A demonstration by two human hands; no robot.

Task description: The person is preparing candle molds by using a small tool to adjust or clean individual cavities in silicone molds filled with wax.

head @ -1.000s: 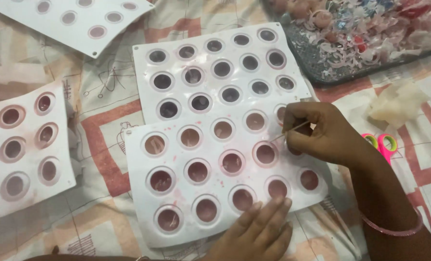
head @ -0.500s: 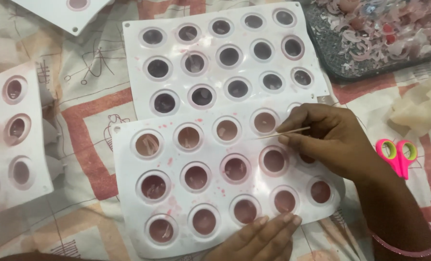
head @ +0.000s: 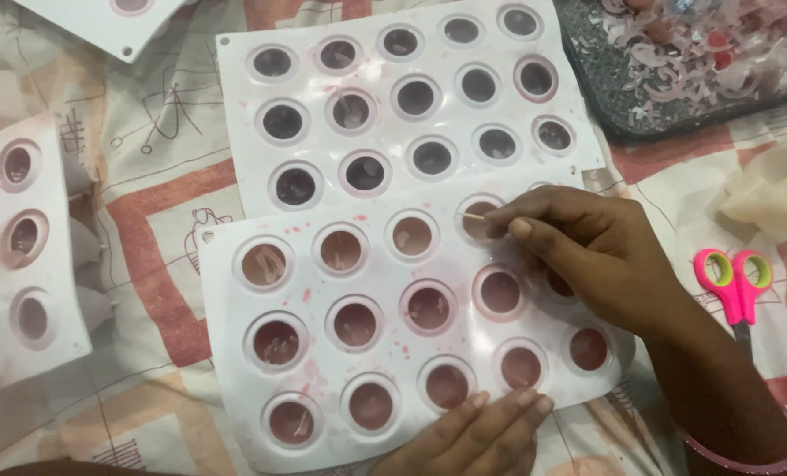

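A white mould sheet with round cavities holding pink material lies in front of me. My right hand pinches a thin wooden stick, whose tip rests at the rim of a cavity in the sheet's top row. My left hand lies flat on the sheet's near edge, fingers together, pressing it down. A pink bangle is on my right wrist.
A second white mould sheet with darker cavities lies just beyond. Another sheet sits at the left and a corner of one more at the top left. A dark tray of pink scraps stands top right. Pink scissors and a crumpled pale wad lie at the right.
My right hand has turned and lowered the stick, so its tip now points left into a top-row cavity. The view has shifted slightly; my left hand stays on the sheet.
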